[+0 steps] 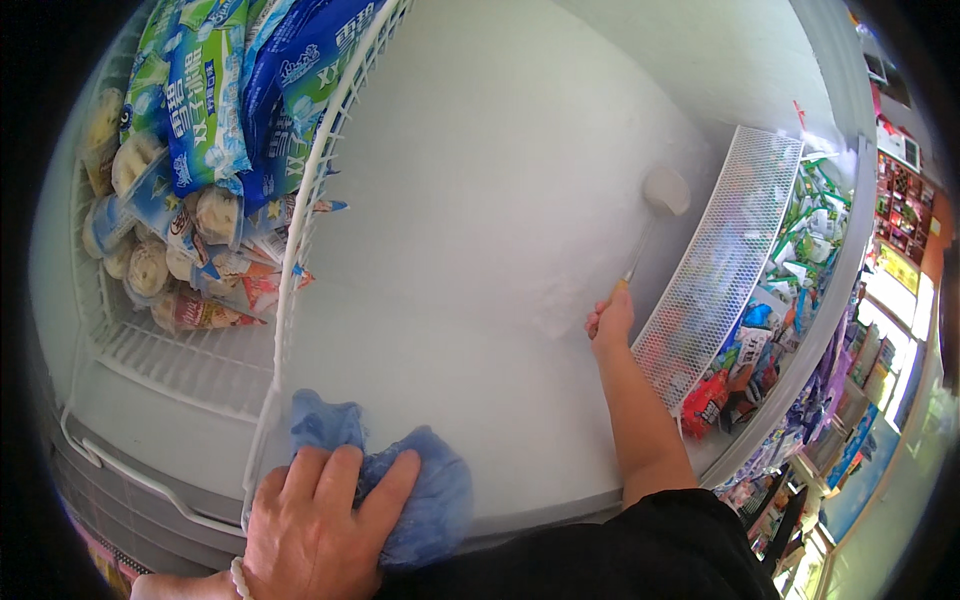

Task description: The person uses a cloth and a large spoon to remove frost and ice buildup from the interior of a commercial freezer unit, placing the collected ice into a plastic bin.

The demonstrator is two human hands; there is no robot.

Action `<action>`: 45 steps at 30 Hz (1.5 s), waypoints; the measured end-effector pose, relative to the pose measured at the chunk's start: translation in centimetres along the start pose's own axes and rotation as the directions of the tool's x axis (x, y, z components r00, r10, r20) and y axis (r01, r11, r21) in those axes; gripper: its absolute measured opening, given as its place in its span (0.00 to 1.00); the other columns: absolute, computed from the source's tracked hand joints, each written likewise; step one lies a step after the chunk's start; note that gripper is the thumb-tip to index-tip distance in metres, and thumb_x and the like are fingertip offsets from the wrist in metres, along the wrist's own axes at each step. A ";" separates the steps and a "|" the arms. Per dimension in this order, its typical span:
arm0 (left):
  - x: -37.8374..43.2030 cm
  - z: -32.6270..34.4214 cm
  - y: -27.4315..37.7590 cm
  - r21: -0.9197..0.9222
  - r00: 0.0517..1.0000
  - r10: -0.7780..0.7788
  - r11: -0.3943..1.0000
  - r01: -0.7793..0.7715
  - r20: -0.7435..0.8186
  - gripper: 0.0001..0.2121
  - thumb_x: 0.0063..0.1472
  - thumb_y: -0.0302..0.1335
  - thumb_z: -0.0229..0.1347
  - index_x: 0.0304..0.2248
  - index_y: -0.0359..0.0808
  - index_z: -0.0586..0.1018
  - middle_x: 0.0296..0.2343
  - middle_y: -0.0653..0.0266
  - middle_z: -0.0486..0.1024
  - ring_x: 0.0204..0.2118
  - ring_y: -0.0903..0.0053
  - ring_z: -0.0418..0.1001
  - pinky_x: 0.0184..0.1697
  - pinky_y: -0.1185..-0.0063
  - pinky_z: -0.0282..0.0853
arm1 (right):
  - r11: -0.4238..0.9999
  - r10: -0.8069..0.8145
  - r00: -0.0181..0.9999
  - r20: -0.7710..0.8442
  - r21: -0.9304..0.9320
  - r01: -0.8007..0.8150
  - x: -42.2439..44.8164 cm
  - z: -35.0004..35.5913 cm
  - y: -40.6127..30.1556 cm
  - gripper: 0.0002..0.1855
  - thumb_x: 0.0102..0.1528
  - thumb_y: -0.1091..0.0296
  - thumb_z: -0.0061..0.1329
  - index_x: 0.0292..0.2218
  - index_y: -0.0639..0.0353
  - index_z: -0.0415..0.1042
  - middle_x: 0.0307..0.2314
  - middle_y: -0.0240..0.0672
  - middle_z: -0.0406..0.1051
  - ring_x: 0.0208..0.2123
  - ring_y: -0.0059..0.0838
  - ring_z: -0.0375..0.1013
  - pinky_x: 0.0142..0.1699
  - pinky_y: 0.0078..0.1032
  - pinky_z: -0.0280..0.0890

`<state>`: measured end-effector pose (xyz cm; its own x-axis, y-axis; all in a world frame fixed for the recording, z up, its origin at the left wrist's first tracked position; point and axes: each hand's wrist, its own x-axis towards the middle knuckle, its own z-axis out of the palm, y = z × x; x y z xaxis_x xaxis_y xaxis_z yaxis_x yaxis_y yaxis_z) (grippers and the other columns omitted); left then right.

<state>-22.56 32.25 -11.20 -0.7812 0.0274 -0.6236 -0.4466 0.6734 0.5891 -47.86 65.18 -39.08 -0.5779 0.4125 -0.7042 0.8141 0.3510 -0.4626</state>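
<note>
I am looking down into a frosty white chest freezer [450,247]. My right hand [611,321] reaches deep inside and grips the wooden handle of a long-handled metal utensil [666,191]. Its rounded head, a ladle or spatula, lies near the far right part of the frosted floor. Loose frost [555,304] shows just left of that hand. At the front rim, my left hand [322,517] is closed over a bunched blue cloth [431,487], its fingers bent over the fabric. A pale beaded bracelet circles the left wrist.
A white wire basket [279,322] on the left holds packaged cones [202,307] and blue-green ice packets [202,105]. On the right, a mesh divider [724,277], close to my right forearm, fences off wrapped ice creams [802,247]. Shop shelves [904,195] stand beyond the freezer's right edge.
</note>
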 end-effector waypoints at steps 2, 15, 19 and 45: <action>0.0 0.0 0.0 0.004 1.000 0.014 1.000 -0.014 -0.015 0.27 0.46 0.19 0.52 0.50 0.44 0.71 0.35 0.58 0.68 0.37 0.61 0.68 0.35 0.68 0.67 | 0.986 0.008 0.997 -0.077 0.164 0.005 2.1 -0.9 0.6 0.14 0.61 0.47 0.33 0.33 0.47 0.58 0.18 0.29 0.58 0.11 0.23 0.53 0.14 0.18 0.50; -0.5 0.4 -0.1 0.050 0.996 0.044 0.998 -0.039 -0.082 0.24 0.48 0.21 0.51 0.49 0.45 0.72 0.35 0.61 0.68 0.35 0.64 0.69 0.33 0.71 0.68 | 0.975 0.215 0.968 -0.131 -0.033 -0.221 -2.8 -3.7 3.7 0.17 0.60 0.43 0.34 0.32 0.46 0.57 0.14 0.28 0.54 0.10 0.21 0.52 0.13 0.20 0.49; -0.5 0.4 0.0 0.052 0.995 0.052 0.998 -0.047 -0.083 0.24 0.49 0.22 0.50 0.48 0.45 0.72 0.35 0.60 0.68 0.35 0.64 0.69 0.33 0.71 0.68 | 0.979 -0.065 0.997 -0.039 -0.197 0.057 -0.6 -5.6 1.9 0.14 0.62 0.46 0.30 0.33 0.44 0.57 0.14 0.29 0.55 0.09 0.23 0.52 0.13 0.21 0.49; -0.8 0.4 -0.1 0.041 0.991 0.083 0.996 -0.079 -0.104 0.23 0.50 0.22 0.49 0.48 0.44 0.72 0.32 0.60 0.67 0.34 0.65 0.68 0.32 0.71 0.68 | 0.035 -0.751 0.593 0.291 -0.879 0.476 -0.3 -0.3 -13.8 0.22 0.58 0.69 0.38 0.54 0.57 0.60 0.34 0.54 0.71 0.38 0.56 0.70 0.45 0.43 0.65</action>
<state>-21.72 32.52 -10.98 -0.8569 0.0064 -0.5155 -0.3649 0.6988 0.6153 -58.95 60.50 -32.35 -0.9375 -0.2638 -0.2267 -0.2961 0.9473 0.1223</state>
